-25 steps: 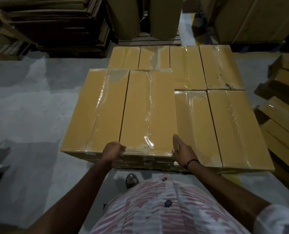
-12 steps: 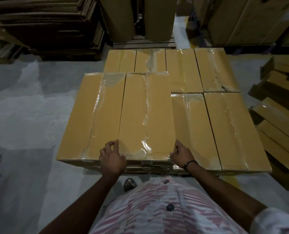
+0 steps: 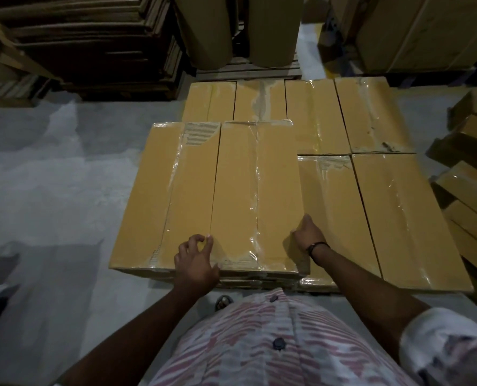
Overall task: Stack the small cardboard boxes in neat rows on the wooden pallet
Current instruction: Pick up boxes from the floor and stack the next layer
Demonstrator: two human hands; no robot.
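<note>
Frankly, any print on the cartons can't be read: dim light, glare off the clear tape. Tops show plain tan card w/ torn patches of bare corrugation. Two top-layer boxes lie side by side, lengthwise, on the left half of the lower-layer boxes, which sit in two rows w/ long sides touching. The wooden pallet underneath is hidden by the stack.

Left hand rests on the near end of the top pair, right at the seam betw. them. Its fingers are bent, thumb & forefinger tips meeting on the card; can't tell if it's grasping anything. Right hand is pressed vs. the right side of the right top box, near the front corner. Its fingers are tucked out of sight, so the grip can't be told. Dark wristband on that wrist.

Bottom of view: striped shirt & a sandalled foot, partly hidden. Right edge: loose boxes piled askew, cut off by the frame. Far side: brown rolls on another pallet, flat cardboard stacks at left, big cartons at right. Grey floor around.
</note>
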